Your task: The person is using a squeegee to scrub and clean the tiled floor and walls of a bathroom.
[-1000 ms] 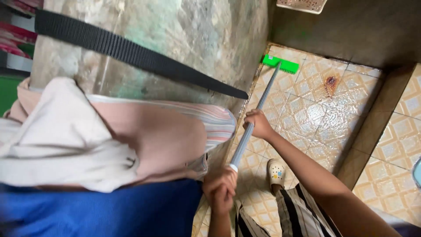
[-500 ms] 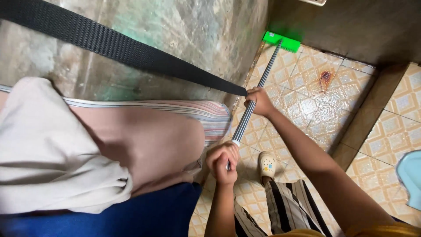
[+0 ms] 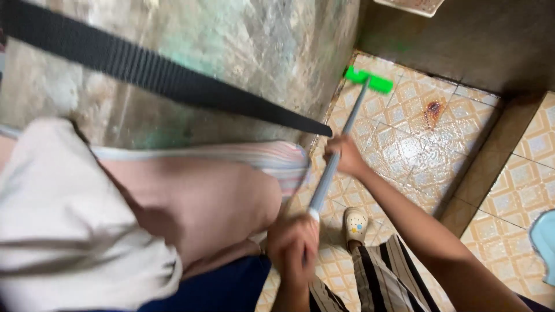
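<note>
1. Both hands are on the long grey handle (image 3: 335, 159) of a floor brush, one low and one high.
2. Left hand (image 3: 293, 242) is wrapped tight around the near end of the handle, fist closed just below the white collar, down near the bottom edge of the view.
3. Right hand (image 3: 345, 155) is curled around the handle about halfway up, arm stretched out from the lower right.
4. Green brush head (image 3: 368, 80) sits on the tiled floor (image 3: 404, 144) at its far edge, tucked close to the corner where the stained grey wall (image 3: 231, 52) meets the dark wall (image 3: 462, 40) at the back.
5. Patterned cream-and-orange tiles look wet and shiny, and a dark reddish stain (image 3: 433, 110) shows just to the right of the brush head, apart from it.
6. One cream clog (image 3: 355, 222) stands on the tiles just beside the handle's near end, with striped trousers (image 3: 393, 277) below it.
7. Black webbing strap (image 3: 167, 78) cuts across the upper left, and pale cloth bundles (image 3: 115, 214) fill the lower left.
8. Blurred at the right edge, a pale blue object (image 3: 543, 237) peeks in; I cannot tell what it is.
</note>
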